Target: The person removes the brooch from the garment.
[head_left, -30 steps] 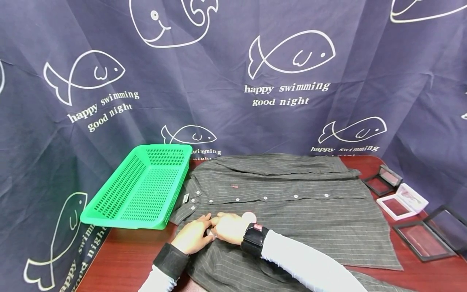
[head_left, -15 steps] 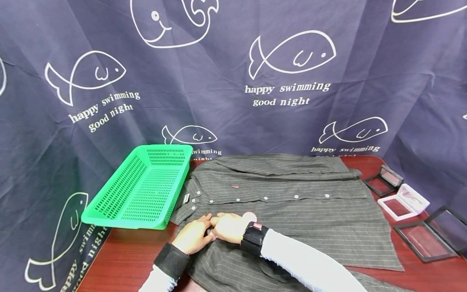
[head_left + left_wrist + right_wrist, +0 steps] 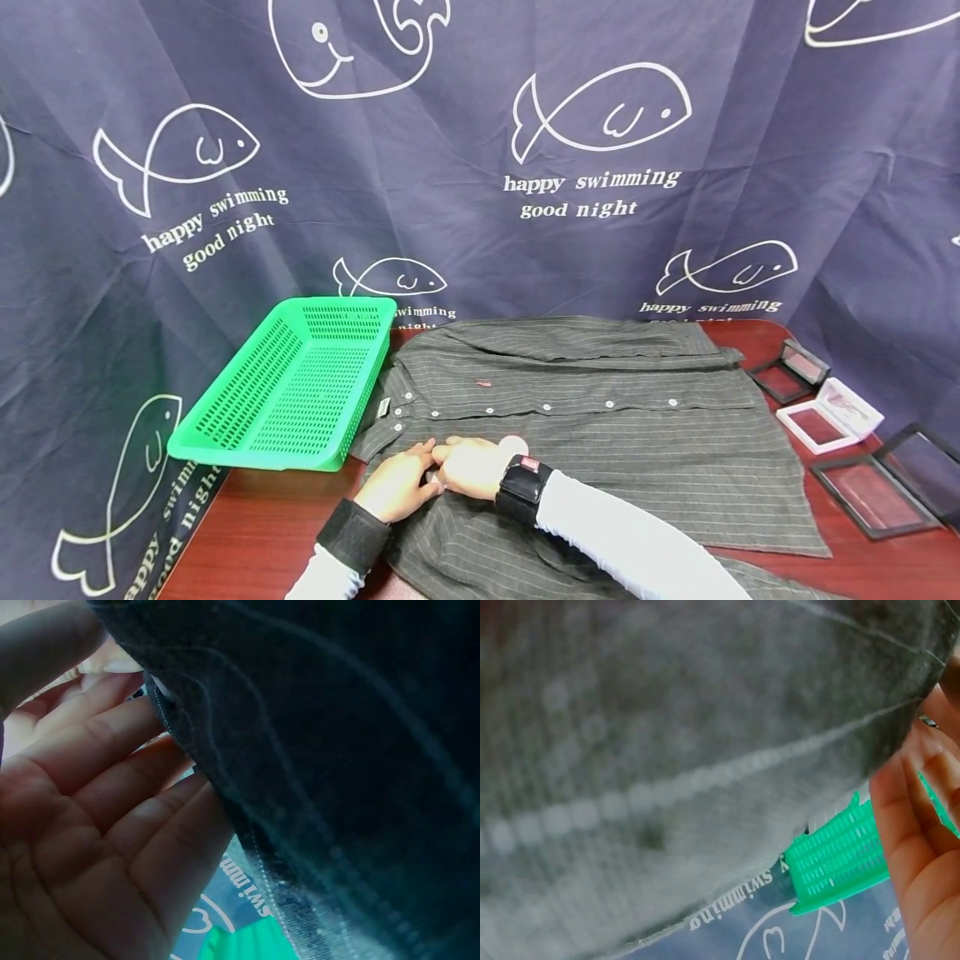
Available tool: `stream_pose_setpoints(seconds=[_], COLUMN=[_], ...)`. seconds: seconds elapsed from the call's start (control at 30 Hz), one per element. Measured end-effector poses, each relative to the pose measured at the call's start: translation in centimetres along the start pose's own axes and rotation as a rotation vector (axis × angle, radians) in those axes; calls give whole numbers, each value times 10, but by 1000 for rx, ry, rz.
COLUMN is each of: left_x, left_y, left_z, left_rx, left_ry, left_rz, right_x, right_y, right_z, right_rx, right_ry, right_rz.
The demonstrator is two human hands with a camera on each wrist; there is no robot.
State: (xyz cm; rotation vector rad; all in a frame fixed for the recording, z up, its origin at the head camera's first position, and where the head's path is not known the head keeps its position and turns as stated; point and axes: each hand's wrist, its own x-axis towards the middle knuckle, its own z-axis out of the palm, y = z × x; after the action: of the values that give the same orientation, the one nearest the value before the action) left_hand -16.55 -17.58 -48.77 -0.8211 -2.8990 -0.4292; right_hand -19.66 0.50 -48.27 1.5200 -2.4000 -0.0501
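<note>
A dark grey pinstriped shirt [image 3: 600, 442] lies spread with its collar to the left and its white buttons in a row. Both hands meet on the cloth just below the collar. My left hand [image 3: 397, 483] pinches a fold there; the left wrist view has its fingers [image 3: 112, 742] against the cloth's edge, near a small white button-like spot. My right hand [image 3: 472, 468] holds the cloth beside it, its fingers [image 3: 900, 802] at the edge in the right wrist view. Between the hands shows a small whitish thing [image 3: 432, 477], too small to name. The fingertips are mostly hidden.
A green plastic basket [image 3: 300, 392] stands left of the shirt. Along the table's right side lie a small black-framed case [image 3: 791, 371], a white one [image 3: 828, 417] and a larger black one [image 3: 873, 496], all unfolded. A fish-print curtain [image 3: 450, 167] hangs behind the red-brown table [image 3: 247, 525].
</note>
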Motion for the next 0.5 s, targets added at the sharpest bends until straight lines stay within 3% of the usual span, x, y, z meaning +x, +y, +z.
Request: stream_pose_setpoints(seconds=[0.5], left_x=[2], left_y=[-2], left_z=[1], left_rx=[-16], left_ry=[-19], left_rz=[-10], right_x=[-4], right_y=[5], right_z=[0], right_rx=[121], right_ry=[61], right_rz=[-26])
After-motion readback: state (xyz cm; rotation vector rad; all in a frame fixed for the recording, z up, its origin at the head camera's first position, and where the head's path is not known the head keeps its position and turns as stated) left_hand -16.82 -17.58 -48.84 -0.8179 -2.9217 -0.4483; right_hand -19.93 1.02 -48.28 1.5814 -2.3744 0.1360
